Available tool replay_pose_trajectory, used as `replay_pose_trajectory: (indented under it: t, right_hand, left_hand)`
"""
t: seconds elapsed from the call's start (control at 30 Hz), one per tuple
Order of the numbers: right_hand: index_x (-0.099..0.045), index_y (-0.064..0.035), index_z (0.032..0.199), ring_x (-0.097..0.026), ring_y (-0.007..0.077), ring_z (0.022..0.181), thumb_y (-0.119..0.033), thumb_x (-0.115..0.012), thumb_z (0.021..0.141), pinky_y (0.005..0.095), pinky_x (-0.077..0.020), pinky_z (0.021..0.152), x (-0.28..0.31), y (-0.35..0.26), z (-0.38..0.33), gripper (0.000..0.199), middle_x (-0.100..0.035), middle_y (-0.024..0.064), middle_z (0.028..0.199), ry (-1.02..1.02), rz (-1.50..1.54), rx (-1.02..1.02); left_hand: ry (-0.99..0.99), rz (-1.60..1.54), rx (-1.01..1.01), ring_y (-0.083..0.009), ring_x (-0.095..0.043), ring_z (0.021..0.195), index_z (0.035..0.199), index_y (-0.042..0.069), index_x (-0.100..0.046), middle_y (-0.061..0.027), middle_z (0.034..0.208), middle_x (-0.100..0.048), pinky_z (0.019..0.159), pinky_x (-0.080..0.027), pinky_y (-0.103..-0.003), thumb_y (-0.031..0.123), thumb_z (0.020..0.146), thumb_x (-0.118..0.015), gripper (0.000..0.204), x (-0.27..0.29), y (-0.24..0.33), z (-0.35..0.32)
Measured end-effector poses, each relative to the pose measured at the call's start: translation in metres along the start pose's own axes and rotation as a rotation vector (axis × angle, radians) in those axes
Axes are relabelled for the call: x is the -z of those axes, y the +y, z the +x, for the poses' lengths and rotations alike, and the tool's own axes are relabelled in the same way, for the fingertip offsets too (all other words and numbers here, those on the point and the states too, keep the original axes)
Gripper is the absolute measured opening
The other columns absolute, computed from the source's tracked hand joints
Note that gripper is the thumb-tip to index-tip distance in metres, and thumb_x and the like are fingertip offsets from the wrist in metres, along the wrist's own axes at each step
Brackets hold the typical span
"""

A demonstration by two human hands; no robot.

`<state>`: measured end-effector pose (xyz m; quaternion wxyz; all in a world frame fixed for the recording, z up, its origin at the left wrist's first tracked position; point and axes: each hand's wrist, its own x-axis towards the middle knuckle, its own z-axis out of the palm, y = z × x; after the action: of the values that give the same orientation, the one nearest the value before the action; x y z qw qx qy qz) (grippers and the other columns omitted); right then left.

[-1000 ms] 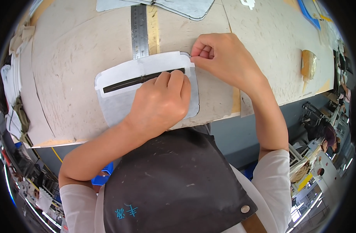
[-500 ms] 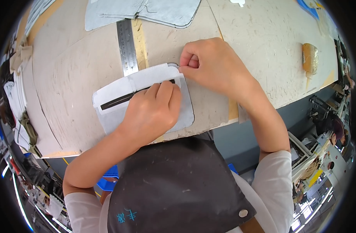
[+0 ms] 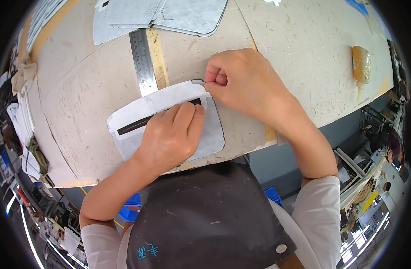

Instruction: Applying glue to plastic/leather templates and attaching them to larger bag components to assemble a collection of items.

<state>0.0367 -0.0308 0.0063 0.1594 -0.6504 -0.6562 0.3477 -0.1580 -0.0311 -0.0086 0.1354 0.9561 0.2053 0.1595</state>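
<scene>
The left hand (image 3: 169,136) presses flat and open on the grey fabric panel (image 3: 210,139); the right hand (image 3: 241,83) pinches the white strip's (image 3: 138,112) end, partly laid along the slit, its corner apparently unfinished.

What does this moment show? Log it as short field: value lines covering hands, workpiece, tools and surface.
left hand: pressed flat on the grey fabric panel
right hand: pinching the panel's upper right corner
white piece: lying on the panel, with a dark slit
steel ruler: beyond the panel, its near end at the white piece
surface: worn worktable
</scene>
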Motion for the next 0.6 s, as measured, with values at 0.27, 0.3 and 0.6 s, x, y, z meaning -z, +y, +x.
replay_pose_trajectory:
  t: [0.27, 0.3, 0.6]
  right_hand:
    - [-0.063, -0.0028, 0.069, -0.061, 0.0259, 0.063, -0.006, -0.062, 0.072, 0.0355, -0.0488, 0.060, 0.000, -0.002, -0.003, 0.004, -0.063, 0.0098, 0.065, 0.031, 0.026, 0.002]
    - [-0.064, -0.0033, 0.069, -0.063, 0.0300, 0.069, -0.007, -0.060, 0.072, 0.0395, -0.0498, 0.063, 0.001, -0.004, -0.003, 0.006, -0.065, 0.0108, 0.069, 0.014, 0.029, -0.023]
    - [-0.062, -0.0024, 0.073, -0.057, 0.0174, 0.057, -0.005, -0.067, 0.071, 0.0296, -0.0461, 0.054, -0.006, 0.000, -0.007, 0.006, -0.059, 0.0061, 0.062, 0.115, 0.029, 0.041]
  left_hand:
    - [0.005, -0.012, -0.011, -0.0186, -0.054, 0.060, 0.087, -0.006, -0.060, -0.0092, 0.077, -0.052, 0.046, -0.044, -0.029, -0.010, 0.061, -0.066, 0.027, 0.001, 0.000, -0.006]
    - [0.029, -0.036, -0.011, -0.0193, -0.054, 0.060, 0.089, -0.007, -0.060, -0.0099, 0.079, -0.054, 0.047, -0.045, -0.029, -0.010, 0.061, -0.066, 0.028, -0.001, 0.000, -0.008]
    - [0.072, -0.136, 0.017, -0.0221, -0.051, 0.070, 0.098, -0.009, -0.061, -0.0126, 0.092, -0.055, 0.058, -0.049, -0.030, 0.000, 0.061, -0.060, 0.038, -0.003, 0.000, -0.016]
